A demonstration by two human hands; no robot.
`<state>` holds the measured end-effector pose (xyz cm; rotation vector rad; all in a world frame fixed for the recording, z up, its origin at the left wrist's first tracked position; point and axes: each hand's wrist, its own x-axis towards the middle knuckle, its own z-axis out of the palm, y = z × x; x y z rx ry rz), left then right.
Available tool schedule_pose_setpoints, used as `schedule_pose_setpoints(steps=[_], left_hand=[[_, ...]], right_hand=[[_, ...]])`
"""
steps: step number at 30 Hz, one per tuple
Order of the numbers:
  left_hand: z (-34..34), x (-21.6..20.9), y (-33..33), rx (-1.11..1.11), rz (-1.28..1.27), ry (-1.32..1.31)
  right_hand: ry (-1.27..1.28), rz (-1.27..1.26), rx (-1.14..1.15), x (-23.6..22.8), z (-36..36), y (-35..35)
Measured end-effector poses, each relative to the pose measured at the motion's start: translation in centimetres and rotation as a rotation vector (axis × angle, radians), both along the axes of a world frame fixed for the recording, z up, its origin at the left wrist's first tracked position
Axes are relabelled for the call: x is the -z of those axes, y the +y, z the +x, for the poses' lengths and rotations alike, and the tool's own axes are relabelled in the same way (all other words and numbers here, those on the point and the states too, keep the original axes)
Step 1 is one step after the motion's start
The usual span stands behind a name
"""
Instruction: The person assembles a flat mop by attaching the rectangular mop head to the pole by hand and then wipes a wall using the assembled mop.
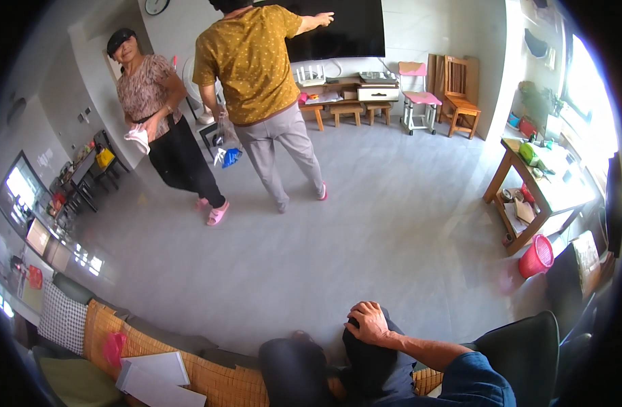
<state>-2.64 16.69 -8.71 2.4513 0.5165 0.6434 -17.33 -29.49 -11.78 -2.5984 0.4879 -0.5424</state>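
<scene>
My right hand (369,323) rests on my right knee, its fingers draped over the dark trouser leg (372,359) and holding nothing. A blue sleeve (475,380) covers that upper arm. Of my left hand nothing shows; my left knee (292,363) is bare of any hand. I sit on a sofa with a woven bamboo mat (226,380). Left of my legs, white sheets or flat boxes (158,380) and a pink plastic item (114,348) lie on that mat.
Two people stand ahead: one in a mustard shirt (246,64) with a clear bag, pointing at the television (351,30); another in a patterned top (148,91) holds a white cloth (138,140). At right are a wooden table (521,163) and pink basket (536,256). Chairs (460,95) stand behind.
</scene>
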Motion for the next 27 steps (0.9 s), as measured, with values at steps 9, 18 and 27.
schedule_pose_setpoints(steps=[9, 18, 27], left_hand=[[-1.1, -0.4, -1.4, -0.019, 0.036, 0.023], [-2.5, -0.3, -1.5, -0.056, 0.064, 0.045], [-4.9, 0.5, -1.6, -0.092, 0.05, 0.081]], right_hand=[[0.033, 0.002, -0.001, 0.1, -0.1, -0.1], [0.031, 0.01, -0.018, 0.0, -0.3, -0.1], [-0.002, -0.022, 0.005, -1.2, 0.2, -0.1]])
